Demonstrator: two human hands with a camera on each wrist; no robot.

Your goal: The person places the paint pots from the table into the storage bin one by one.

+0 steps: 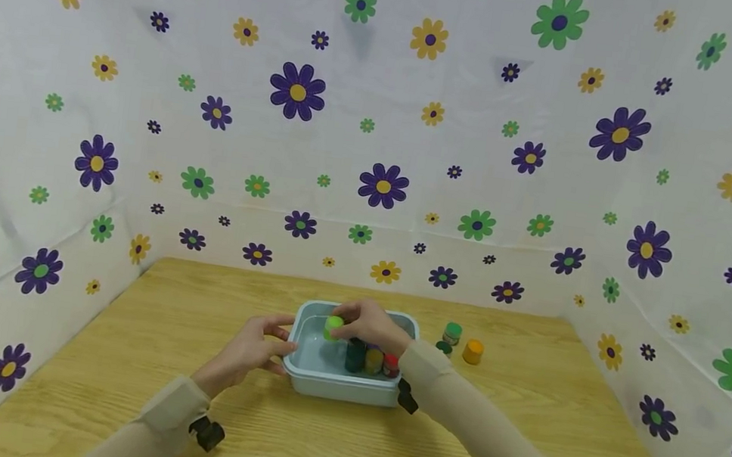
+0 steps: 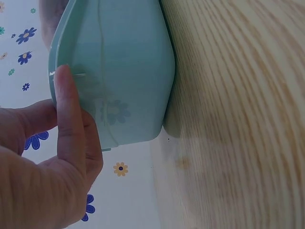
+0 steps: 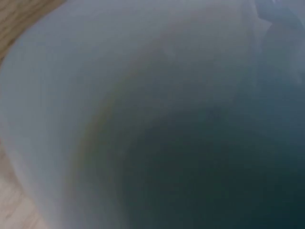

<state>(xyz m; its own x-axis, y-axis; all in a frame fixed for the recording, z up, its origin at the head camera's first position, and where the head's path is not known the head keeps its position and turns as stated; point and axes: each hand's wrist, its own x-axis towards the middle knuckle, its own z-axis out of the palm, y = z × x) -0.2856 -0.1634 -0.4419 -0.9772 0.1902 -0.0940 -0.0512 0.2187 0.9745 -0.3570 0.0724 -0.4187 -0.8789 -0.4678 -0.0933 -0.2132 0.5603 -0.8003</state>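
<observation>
Head view first: what's leftmost?

— At nine o'clock, the left hand (image 1: pixel 249 345) rests against the pale blue tub (image 1: pixel 339 389), fingers fairly straight rather than wrapped round it.

— And the lime-green jar (image 1: pixel 333 327)?

— Toward ten o'clock within the tub's walls, pinched by the fingertips of the right hand (image 1: pixel 371 324). The right wrist view is too blurred to confirm that hold, and I can't tell whether the jar touches the floor below.

— Further right?

— Inside, around four o'clock, a dark green jar (image 1: pixel 355 357), a yellowish jar (image 1: pixel 374 361) and a red jar (image 1: pixel 390 366). Outside, between two and three, a green-lidded jar (image 1: pixel 452 334), a dark-lidded jar (image 1: pixel 443 348) and an orange jar (image 1: pixel 473 352) on the wooden table (image 1: pixel 285 440).

— What could go wrong?

— A slack pinch could drop the lime-green jar onto its side, I'd judge. A low sweep of the sleeve (image 1: pixel 429 370) could tip the red jar, or the black wrist device (image 1: pixel 408 397) could knock the rim at four o'clock.

— How does the lime-green one look?

— Small, bright on top, paler below, roughly upright, partly covered by fingers
</observation>
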